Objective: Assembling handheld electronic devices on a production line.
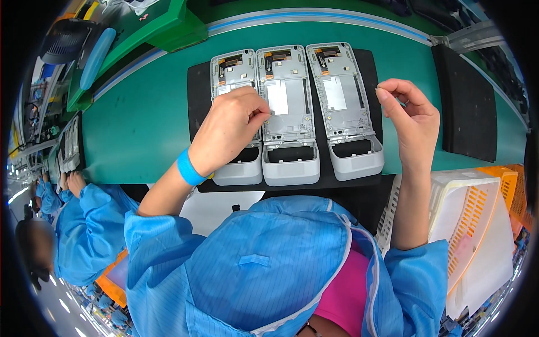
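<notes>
Three grey plastic device housings lie side by side on a black mat [197, 95], their open inner sides facing up. My left hand [233, 126], with a blue band round its wrist, hovers over the left housing [238, 171] and hides its middle. Its thumb and fingers are closed in a pinch beside the silvery plate of the middle housing [291, 123]; whatever they hold is hidden. To the right of the right housing [351, 115], my right hand [412, 115] is raised, thumb and index finger pinched together. Anything between those fingertips is too small to name.
The mat rests on a green work surface [135, 123]. A green bin [174, 28] stands at the far left, and a dark pad [467, 104] lies at right. White and orange baskets [466, 208] are below right. At left, a co-worker in blue [90, 224] handles similar parts.
</notes>
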A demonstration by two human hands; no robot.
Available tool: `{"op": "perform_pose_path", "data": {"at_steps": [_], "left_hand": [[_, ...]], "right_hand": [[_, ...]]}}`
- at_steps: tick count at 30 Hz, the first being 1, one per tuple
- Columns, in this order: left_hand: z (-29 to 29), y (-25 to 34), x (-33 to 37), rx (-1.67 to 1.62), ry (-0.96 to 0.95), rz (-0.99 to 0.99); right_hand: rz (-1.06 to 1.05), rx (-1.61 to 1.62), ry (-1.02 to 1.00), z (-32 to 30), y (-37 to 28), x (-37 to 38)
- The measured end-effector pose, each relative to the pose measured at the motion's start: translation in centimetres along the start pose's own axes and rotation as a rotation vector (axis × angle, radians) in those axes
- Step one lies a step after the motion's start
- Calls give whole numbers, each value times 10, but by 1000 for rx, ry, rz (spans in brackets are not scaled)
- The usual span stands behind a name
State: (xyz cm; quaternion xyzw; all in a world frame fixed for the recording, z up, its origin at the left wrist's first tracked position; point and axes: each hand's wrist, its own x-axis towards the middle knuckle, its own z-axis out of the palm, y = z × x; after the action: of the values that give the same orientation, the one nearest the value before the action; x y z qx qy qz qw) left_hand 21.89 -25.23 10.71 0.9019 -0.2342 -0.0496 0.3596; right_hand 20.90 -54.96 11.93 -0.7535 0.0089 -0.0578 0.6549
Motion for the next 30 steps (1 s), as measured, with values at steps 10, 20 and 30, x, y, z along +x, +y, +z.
{"op": "perform_pose_path", "data": {"at_steps": [10,20,30], "left_hand": [[2,0,2,17,-5,16],[3,3,-3,159,11,164],[4,4,-2,123,-32,62]], "right_hand": [[-57,-45,-54,6,-3,-2],[-46,-62,-57,5,-3,-7],[-56,-62,-58,4,-2,-7]]}}
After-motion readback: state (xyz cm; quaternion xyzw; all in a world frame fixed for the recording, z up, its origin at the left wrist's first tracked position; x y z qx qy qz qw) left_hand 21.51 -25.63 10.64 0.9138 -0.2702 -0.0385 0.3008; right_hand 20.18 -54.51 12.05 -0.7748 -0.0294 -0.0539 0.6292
